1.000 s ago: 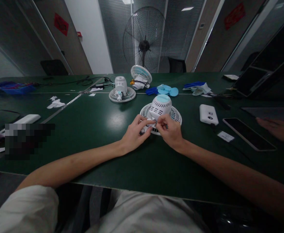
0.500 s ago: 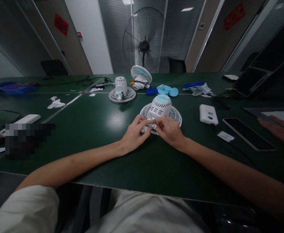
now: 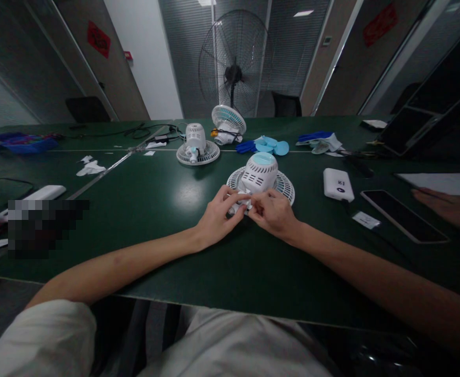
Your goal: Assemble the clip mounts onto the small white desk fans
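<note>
Large caged fan [image 3: 233, 74], red wall hanging [image 3: 98, 39], black chair [image 3: 287, 104]

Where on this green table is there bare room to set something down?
Bare tabletop lies between the silver seam, the left arm and the nearest fan; another patch sits between that arm, the right arm and the front edge. It's crowded to the right: white device, phone, another person's hand.
</note>
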Action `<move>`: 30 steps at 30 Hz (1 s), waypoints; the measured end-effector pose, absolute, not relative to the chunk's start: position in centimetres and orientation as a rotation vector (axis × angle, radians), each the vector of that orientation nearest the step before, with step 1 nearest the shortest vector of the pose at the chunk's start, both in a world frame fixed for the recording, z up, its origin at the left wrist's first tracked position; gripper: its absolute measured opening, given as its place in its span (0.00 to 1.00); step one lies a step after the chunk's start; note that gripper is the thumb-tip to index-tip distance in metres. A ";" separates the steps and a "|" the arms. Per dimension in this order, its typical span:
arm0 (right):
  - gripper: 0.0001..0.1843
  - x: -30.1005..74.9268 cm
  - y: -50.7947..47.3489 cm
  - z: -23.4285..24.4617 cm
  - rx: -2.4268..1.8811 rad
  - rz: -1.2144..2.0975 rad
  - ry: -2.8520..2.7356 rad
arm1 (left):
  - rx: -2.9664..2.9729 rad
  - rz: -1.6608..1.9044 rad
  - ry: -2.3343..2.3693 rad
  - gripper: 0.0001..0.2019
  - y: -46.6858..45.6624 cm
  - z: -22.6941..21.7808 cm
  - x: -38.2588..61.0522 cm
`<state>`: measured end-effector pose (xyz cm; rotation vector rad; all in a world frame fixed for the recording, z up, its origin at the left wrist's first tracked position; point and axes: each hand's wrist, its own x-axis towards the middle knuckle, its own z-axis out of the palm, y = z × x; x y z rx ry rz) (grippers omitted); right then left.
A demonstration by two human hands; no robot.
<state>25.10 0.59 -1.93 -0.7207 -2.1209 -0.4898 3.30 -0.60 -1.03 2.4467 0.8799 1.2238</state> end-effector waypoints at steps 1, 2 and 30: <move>0.11 25.1 0.6 -1.9 -0.688 -0.507 -2.131 | 2.447 1.226 0.881 0.14 -0.6 -1.1 3.3; 0.11 25.0 0.6 -1.9 -0.658 -0.522 -2.138 | 2.447 1.229 0.882 0.14 -0.5 -1.1 3.3; 0.11 25.3 0.4 -2.0 -0.794 -0.210 -1.997 | 2.462 1.214 0.884 0.15 -0.6 -1.0 3.2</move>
